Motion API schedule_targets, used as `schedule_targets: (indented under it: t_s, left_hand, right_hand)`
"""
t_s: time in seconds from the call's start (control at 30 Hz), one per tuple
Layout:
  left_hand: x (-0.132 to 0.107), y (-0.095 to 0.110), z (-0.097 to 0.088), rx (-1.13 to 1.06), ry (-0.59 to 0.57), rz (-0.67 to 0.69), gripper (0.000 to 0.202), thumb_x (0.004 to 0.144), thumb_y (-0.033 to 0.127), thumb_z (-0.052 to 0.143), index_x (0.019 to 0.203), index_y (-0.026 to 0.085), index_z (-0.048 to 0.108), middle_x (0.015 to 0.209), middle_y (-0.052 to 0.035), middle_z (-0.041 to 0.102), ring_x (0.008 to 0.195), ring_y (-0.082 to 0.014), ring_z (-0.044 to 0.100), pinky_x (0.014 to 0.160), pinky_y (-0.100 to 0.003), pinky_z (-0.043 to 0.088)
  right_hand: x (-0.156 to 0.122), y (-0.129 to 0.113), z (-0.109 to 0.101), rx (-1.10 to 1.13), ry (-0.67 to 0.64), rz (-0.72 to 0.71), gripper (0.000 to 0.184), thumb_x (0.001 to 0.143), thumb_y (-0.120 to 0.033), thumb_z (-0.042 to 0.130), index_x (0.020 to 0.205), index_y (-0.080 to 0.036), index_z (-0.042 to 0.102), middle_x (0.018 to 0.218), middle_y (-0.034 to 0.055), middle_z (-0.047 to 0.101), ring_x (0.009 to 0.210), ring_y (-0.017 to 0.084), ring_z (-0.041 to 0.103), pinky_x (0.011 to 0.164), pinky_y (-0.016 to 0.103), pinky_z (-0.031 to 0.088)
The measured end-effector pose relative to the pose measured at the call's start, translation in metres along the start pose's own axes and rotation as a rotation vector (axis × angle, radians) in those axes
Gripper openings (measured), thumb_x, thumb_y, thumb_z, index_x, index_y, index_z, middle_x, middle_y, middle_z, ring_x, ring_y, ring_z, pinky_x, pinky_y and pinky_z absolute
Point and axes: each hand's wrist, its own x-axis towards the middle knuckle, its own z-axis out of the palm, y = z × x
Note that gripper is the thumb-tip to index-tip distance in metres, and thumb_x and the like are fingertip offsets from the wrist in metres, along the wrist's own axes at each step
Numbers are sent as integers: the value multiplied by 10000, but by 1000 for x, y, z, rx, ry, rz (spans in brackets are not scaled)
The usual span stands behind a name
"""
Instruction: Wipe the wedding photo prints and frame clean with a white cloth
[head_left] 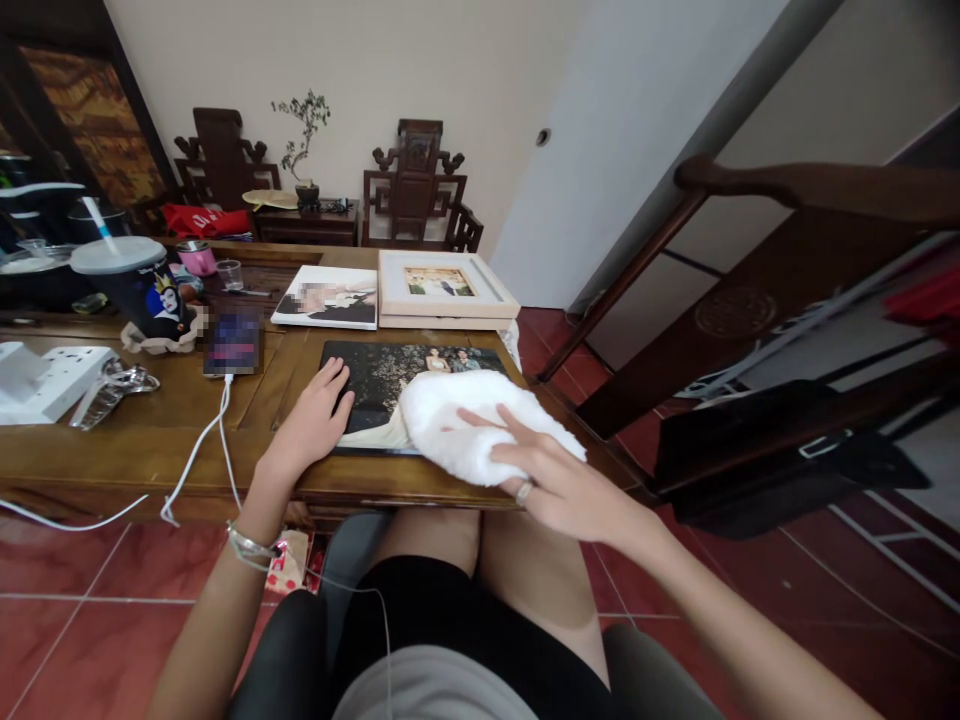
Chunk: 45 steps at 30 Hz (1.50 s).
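Note:
A dark photo panel or album (371,385) showing two dressed-up people lies flat near the table's front edge. My left hand (319,410) rests flat on its left edge, fingers stretched out. A fluffy white cloth (450,430) covers much of the picture's right half and hangs past its right side. My right hand (551,480), with a ring on one finger, presses on that cloth with its fingers sunk into the pile. Whatever part of the picture is under the cloth is hidden.
Behind the picture lie a white photo book (330,310) and a boxed frame (450,300). To the left are a phone (232,345) on a white cable (199,445), a lidded cup (146,290) and a power strip (64,375). A wooden chair (675,270) stands at right.

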Motion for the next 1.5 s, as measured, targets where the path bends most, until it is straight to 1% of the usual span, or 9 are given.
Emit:
schedule_targets:
  t_s: [0.23,0.37,0.53,0.77,0.9,1.03,1.17,1.27,1.5]
  left_hand:
    - [0,-4,2,-14,10,15,508,948,338,356,1359,82,508,1506,-164,413,1434,-255,319,1185,-468,247]
    - [0,2,-2,-79,64,13,505,953,357,362,1332,74,539,1489,-168,437,1410,-263,368,1177,-459,270]
    - [-1,12,-13,-347,274,12,570,995,447,284,1380,84,494,1447,-142,501,1355,-225,452,1164,-389,310]
    - [-3,14,-13,-284,232,19,618,994,511,231,1355,110,532,1444,-119,509,1368,-222,437,1170,-400,301]
    - [-2,12,-7,-160,87,47,522,963,457,381,1275,106,606,1378,-140,568,1318,-254,501,1140,-435,357]
    - [0,10,-4,-114,51,73,466,951,351,399,1252,72,619,1364,-148,576,1347,-244,465,1152,-424,344]
    - [-1,9,-3,-98,50,77,464,939,320,410,1256,47,610,1360,-164,575,1350,-245,461,1153,-418,345]
    - [-2,8,-4,-95,60,85,453,932,318,428,1247,55,618,1356,-160,579,1342,-246,472,1151,-421,352]
    - [-1,8,-5,-84,58,103,446,931,306,440,1239,40,621,1342,-178,588,1330,-257,486,1147,-420,357]
  right_hand:
    - [53,44,-2,-85,74,268,319,843,-137,368,975,-169,656,1131,138,702,1252,352,527,1067,586,318]
    - [103,23,9,-93,87,342,380,868,-155,370,1126,-168,649,1195,158,667,1305,379,450,1007,639,332]
    - [129,-26,23,-58,19,45,400,857,-143,427,1212,-156,610,1258,177,626,1394,360,328,1051,684,242]
    - [67,-41,13,81,-67,-233,334,780,-82,458,1030,-180,656,1372,155,569,1427,263,316,1152,578,199]
    - [20,-17,10,96,29,-62,286,788,-113,444,940,-243,648,1419,68,542,1414,271,343,1127,564,295]
    - [10,22,7,45,79,154,236,804,-145,416,859,-231,629,1353,64,600,1345,301,446,1113,543,328]
    - [42,53,0,-17,118,300,288,853,-181,356,893,-202,641,1026,77,734,1075,305,632,1128,519,286]
    - [82,57,-2,-17,149,361,350,857,-207,350,1009,-165,663,1110,113,713,1063,345,615,1008,496,395]
    - [184,12,11,111,100,173,371,835,-197,390,1043,-202,696,1211,50,690,1075,310,606,915,375,440]
